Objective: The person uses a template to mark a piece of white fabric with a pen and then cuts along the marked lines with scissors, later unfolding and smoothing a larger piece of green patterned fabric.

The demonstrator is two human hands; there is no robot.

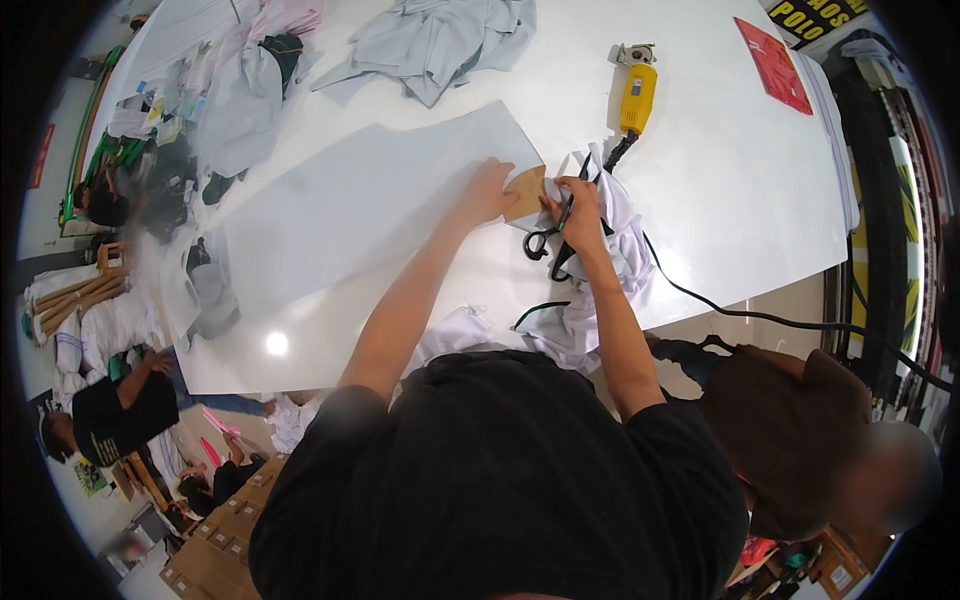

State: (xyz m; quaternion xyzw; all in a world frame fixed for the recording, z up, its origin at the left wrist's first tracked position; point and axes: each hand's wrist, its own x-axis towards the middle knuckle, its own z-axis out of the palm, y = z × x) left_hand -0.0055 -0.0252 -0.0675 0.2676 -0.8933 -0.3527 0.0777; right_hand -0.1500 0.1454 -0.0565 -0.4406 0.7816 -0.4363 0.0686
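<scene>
A long light-grey fabric piece (340, 185) lies flat on the white table. On its right end sits a small brown cardboard-like template (526, 193). My left hand (488, 192) lies with fingers stretched over the fabric and the template's left edge. At the template's right side is my right hand (580, 212), fingers curled, with black scissors (538, 245) held against the palm. The scissors' handle loops stick out below the hand toward me. Its fingertips are close to the template's edge; whether they pinch the fabric, I cannot tell. Crumpled white and lilac cloth (625, 235) lies beside and under this hand.
A yellow electric cutter (638, 98) stands beyond my right hand, its black cable (760, 315) running off right. Grey cloth (430, 45) is heaped at the far side, more fabric (240, 105) at far left. A red packet (773, 65) lies far right. A person in brown (790, 430) is nearby, right.
</scene>
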